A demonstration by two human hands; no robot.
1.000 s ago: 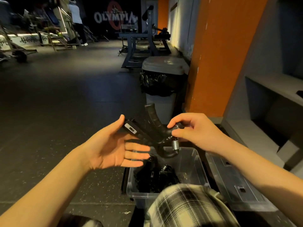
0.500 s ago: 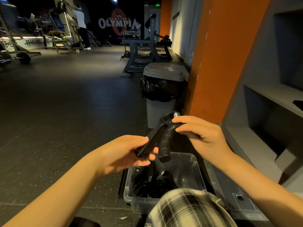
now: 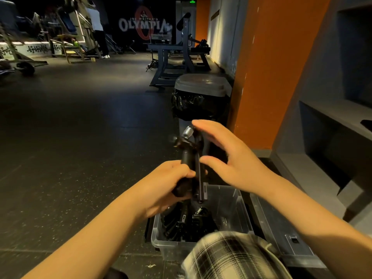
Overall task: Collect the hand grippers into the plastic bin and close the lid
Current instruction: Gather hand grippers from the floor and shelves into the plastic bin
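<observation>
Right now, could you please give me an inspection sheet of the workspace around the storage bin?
Surface: dark speckled gym floor.
Job's things: clear plastic bin on the floor, open, holding several black hand grippers; its lid lies flat on the floor to its right; one held gripper is upright above the bin, spring on top.
Clutter: nothing seen.
Grips: left hand grips the held gripper's handles; right hand is open beside it, contact unclear.
Cables: nothing seen.
Surroundings: lidded trash can beyond the bin, orange wall, grey shelves, gym machines and a person far back.
</observation>
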